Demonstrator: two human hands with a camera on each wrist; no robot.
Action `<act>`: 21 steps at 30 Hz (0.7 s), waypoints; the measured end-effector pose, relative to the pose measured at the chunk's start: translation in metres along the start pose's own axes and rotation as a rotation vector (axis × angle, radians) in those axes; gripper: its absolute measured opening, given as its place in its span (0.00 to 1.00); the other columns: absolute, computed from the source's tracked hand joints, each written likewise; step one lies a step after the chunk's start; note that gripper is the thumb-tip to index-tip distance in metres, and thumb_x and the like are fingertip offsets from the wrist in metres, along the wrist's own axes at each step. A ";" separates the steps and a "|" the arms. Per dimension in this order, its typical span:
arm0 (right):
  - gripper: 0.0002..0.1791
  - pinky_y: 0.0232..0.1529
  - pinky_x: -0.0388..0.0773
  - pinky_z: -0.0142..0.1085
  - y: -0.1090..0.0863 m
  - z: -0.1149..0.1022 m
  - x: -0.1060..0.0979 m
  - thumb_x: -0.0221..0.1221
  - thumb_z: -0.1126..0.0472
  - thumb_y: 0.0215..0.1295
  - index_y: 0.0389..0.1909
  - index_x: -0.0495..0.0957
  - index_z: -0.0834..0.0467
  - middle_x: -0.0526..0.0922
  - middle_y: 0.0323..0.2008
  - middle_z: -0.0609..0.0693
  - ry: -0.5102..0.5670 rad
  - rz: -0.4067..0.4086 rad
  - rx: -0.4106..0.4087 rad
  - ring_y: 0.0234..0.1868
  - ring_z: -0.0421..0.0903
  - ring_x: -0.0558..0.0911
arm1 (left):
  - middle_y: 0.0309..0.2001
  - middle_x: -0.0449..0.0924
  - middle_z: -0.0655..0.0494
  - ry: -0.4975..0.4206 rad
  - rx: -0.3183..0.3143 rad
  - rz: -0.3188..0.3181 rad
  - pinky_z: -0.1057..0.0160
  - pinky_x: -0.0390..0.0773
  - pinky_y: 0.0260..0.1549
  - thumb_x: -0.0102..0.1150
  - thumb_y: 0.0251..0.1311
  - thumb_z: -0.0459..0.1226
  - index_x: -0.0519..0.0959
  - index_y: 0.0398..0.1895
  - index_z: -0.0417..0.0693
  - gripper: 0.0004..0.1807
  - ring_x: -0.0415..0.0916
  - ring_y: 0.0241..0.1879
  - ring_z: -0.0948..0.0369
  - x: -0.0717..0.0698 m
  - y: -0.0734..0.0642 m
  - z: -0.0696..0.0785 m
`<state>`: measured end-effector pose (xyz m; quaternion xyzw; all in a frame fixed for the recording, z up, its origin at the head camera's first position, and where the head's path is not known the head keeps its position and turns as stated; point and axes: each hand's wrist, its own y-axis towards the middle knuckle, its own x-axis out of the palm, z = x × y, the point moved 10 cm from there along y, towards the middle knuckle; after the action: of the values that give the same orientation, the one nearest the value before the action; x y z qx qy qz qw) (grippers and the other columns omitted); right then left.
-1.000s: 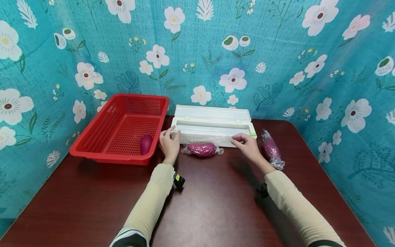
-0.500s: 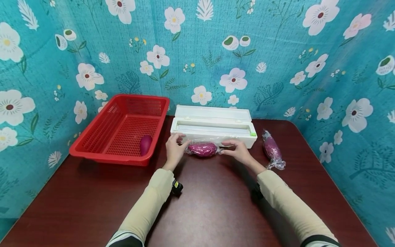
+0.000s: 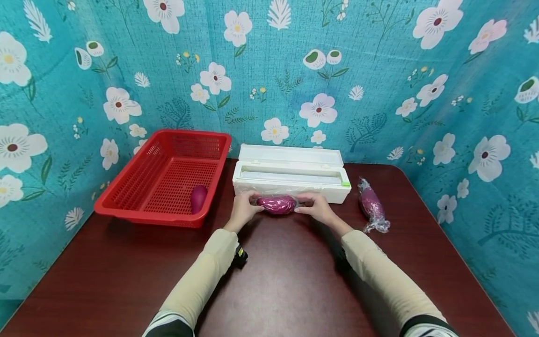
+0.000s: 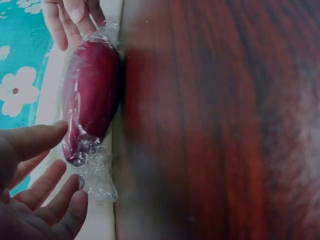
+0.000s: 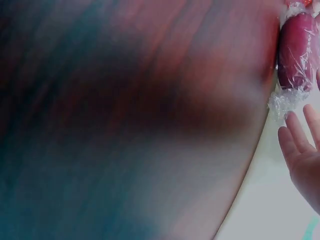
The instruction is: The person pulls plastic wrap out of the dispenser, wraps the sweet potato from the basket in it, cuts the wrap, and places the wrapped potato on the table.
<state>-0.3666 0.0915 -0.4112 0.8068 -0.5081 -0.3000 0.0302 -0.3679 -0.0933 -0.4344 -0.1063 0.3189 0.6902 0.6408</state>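
Just in front of the white box [image 3: 290, 185], on the side towards the person, lies the wrapped purple piece [image 3: 276, 205], stretched along the box's front wall in crinkled clear film; whether it touches that wall cannot be told. The left hand [image 3: 243, 210] is at the piece's left end, before the left half of the box, its fingers loosely spread and its thumb at the film, near a twisted film tail [image 4: 100, 185]. The right hand [image 3: 319, 209] is at the other end, before the right half of the box, with relaxed, parted fingers beside the second film tail [image 5: 287, 103]; neither of the hands plainly pinches anything. The box's lid [image 3: 290, 154] stands raised along its back edge, a pale roll [image 3: 290, 177] shows in its long slot, and a small green tab [image 3: 345, 184] sits at its right front corner. To the left of the box a red basket [image 3: 147, 216] holds an unwrapped purple piece [image 3: 199, 198] near its right wall. To the right of the box another wrapped piece [image 3: 372, 203] lies slanted on the dark reddish tabletop [image 3: 286, 276]. Behind the box hangs a turquoise curtain [image 3: 252, 70] printed with white flowers.
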 end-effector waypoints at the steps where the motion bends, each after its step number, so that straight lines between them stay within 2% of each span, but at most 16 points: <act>1: 0.19 0.42 0.67 0.59 0.000 0.000 0.002 0.60 0.80 0.46 0.41 0.71 0.81 0.74 0.40 0.74 -0.008 -0.006 0.006 0.41 0.69 0.73 | 0.35 0.80 0.46 0.007 -0.004 -0.009 0.60 0.74 0.34 0.69 0.37 0.26 0.80 0.37 0.38 0.18 0.77 0.33 0.52 0.001 0.000 0.000; 8: 0.19 0.39 0.70 0.57 0.000 0.014 0.006 0.61 0.79 0.45 0.42 0.72 0.80 0.75 0.39 0.73 -0.012 -0.009 0.057 0.37 0.68 0.76 | 0.32 0.80 0.49 0.060 -0.020 -0.069 0.65 0.72 0.28 0.68 0.36 0.25 0.81 0.39 0.39 0.20 0.75 0.28 0.57 0.009 0.000 -0.003; 12: 0.22 0.33 0.76 0.42 0.001 0.033 0.008 0.65 0.77 0.42 0.43 0.74 0.76 0.77 0.35 0.67 -0.062 -0.022 0.076 0.33 0.61 0.79 | 0.29 0.80 0.48 0.072 -0.009 -0.109 0.66 0.73 0.27 0.68 0.36 0.25 0.80 0.39 0.37 0.20 0.74 0.25 0.60 0.014 0.000 -0.001; 15: 0.25 0.29 0.74 0.32 0.002 0.041 0.010 0.68 0.74 0.40 0.44 0.75 0.73 0.76 0.33 0.62 -0.101 -0.042 0.087 0.30 0.54 0.78 | 0.27 0.80 0.47 0.080 -0.006 -0.139 0.66 0.73 0.27 0.68 0.35 0.25 0.80 0.39 0.36 0.21 0.74 0.24 0.60 0.017 -0.001 0.000; 19: 0.26 0.28 0.71 0.29 0.001 0.041 0.010 0.69 0.72 0.38 0.44 0.75 0.71 0.74 0.32 0.58 -0.153 -0.052 0.092 0.28 0.48 0.75 | 0.26 0.80 0.48 0.090 -0.018 -0.184 0.67 0.72 0.26 0.69 0.33 0.25 0.80 0.39 0.36 0.22 0.73 0.23 0.62 0.022 0.000 -0.001; 21: 0.26 0.27 0.69 0.30 0.002 0.041 0.011 0.69 0.72 0.37 0.42 0.74 0.69 0.74 0.31 0.56 -0.189 -0.060 0.094 0.27 0.46 0.73 | 0.29 0.80 0.49 0.110 -0.016 -0.212 0.67 0.73 0.28 0.70 0.32 0.25 0.80 0.40 0.37 0.23 0.73 0.25 0.61 0.026 0.000 -0.001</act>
<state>-0.3860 0.0916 -0.4496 0.7903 -0.4977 -0.3514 -0.0648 -0.3719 -0.0726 -0.4500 -0.1821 0.3350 0.6142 0.6910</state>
